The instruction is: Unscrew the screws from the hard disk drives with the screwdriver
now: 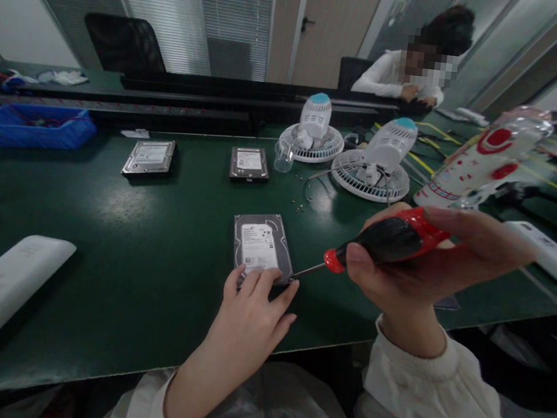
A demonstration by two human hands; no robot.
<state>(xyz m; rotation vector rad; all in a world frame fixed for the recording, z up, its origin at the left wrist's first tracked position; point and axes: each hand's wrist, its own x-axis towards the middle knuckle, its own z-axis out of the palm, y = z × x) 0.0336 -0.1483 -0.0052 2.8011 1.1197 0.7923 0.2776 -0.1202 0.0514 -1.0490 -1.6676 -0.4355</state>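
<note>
My right hand (pixel 402 270) is wrapped round the red and black handle of a screwdriver (pixel 390 242). Its thin metal shaft slants down to the left, and the tip meets the near right corner of a hard drive (pixel 259 240). That drive lies flat, its white label facing up. My left hand (pixel 254 307) grips the drive's near end, fingertips over the top edge and one finger beside the screwdriver tip. Whatever sits right under the tip is too small to make out.
Two more hard drives, one on the left (pixel 149 157) and one in the middle (pixel 249 164), lie farther back. Small screws (pixel 299 208) are scattered near a clear plastic cup (pixel 284 156). Two white fans (pixel 370 176), a blue bin (pixel 36 126) and a patterned bottle (pixel 485 159) stand around. A person (pixel 404 76) sits opposite.
</note>
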